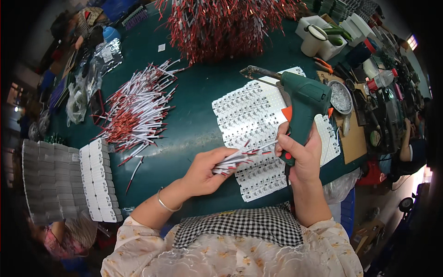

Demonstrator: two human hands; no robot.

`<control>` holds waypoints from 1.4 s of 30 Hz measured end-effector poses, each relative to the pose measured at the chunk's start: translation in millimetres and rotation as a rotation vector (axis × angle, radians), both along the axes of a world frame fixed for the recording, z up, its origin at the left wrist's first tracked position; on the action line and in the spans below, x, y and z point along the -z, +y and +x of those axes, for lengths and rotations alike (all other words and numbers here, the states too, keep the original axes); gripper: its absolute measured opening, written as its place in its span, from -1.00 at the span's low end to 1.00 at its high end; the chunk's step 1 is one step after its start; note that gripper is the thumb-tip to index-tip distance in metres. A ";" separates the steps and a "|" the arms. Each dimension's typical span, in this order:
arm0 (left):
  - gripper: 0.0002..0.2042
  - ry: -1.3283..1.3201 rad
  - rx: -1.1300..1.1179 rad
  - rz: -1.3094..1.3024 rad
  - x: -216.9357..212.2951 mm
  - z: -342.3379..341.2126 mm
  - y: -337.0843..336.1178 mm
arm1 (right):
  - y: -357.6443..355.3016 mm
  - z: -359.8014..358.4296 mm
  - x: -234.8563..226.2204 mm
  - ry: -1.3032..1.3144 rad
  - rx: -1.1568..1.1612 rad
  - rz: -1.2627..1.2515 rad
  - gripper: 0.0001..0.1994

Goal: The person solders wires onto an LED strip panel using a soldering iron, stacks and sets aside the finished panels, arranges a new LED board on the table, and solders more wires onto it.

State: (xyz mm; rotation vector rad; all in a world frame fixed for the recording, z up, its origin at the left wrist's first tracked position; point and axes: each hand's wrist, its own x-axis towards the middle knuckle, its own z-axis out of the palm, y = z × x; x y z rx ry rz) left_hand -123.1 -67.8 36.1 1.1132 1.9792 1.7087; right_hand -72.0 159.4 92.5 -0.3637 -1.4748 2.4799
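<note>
Seen from above, a person works at a dark green table (194, 111). Much of the scene's rim is dark and bent by the lens, so the cluttered tools at the table's far right edge are hard to make out. The left hand's palm hides the lower ends of the wires it holds.

The left hand (207, 168) is closed around a small bundle of white wires with red tips (240, 157), held just above the near edge of the table. The right hand (300, 152) is wrapped tightly round the grip of a green soldering gun (302, 104), its metal tip pointing away toward the table's far side. One white wire runs from the bundle to the right hand's fingers.

Under both hands lies a white panel of small circuit boards (249, 115). To the left on the table is a loose pile of white and red wires (138, 111); at the far side sits a big tangled heap of red wires (226, 23). A round metal dish (340, 97) rests right of the gun. White stacked boards (99, 180) stand at the table's left edge. A checked cloth (240, 228) covers the person's lap.
</note>
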 end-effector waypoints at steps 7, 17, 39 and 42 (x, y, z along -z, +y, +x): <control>-0.68 0.317 0.036 -0.245 1.6 -3.5 9.3 | -11.9 8.1 11.2 0.063 -0.191 0.289 -0.48; -0.80 -0.131 -0.503 0.187 21.5 -10.2 -17.6 | 8.8 15.0 5.2 0.307 0.039 0.216 -0.22; -0.66 -0.280 -0.337 0.489 30.5 -30.9 -15.4 | 41.9 38.2 33.1 0.237 -0.051 0.117 -0.17; -0.77 -0.349 -0.425 0.428 26.8 -34.6 -19.1 | 42.6 38.8 34.2 0.217 -0.062 0.103 -0.16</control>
